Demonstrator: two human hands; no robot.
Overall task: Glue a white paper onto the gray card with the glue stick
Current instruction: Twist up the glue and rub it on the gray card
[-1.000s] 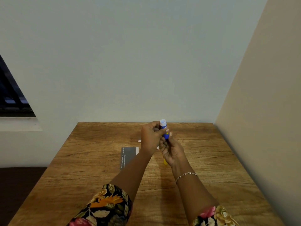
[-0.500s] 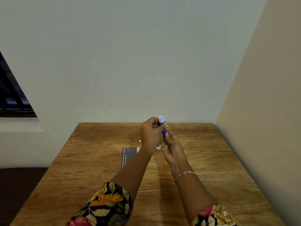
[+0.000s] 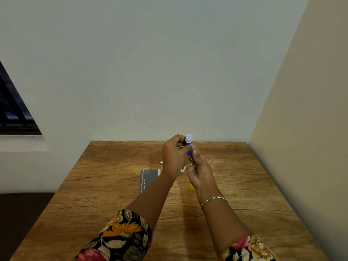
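Observation:
Both hands hold a blue glue stick [image 3: 189, 141] upright above the table, its pale tip showing at the top. My left hand [image 3: 174, 155] grips the upper body of the stick. My right hand [image 3: 199, 171] pinches its blue lower end from below. A gray card [image 3: 148, 178] with white print lies flat on the wooden table [image 3: 105, 185] under my left forearm, partly hidden by it. Small bits of white paper [image 3: 183, 169] show beside the card, mostly covered by my hands. A yellow cap [image 3: 192, 187] lies on the table below my right hand.
The table stands in a corner, with a pale wall behind and a beige wall [image 3: 301, 129] on the right. A dark window [image 3: 13, 113] is at the left.
Both hands have lifted the glue stick a little higher and farther from me. The grip looks the same.

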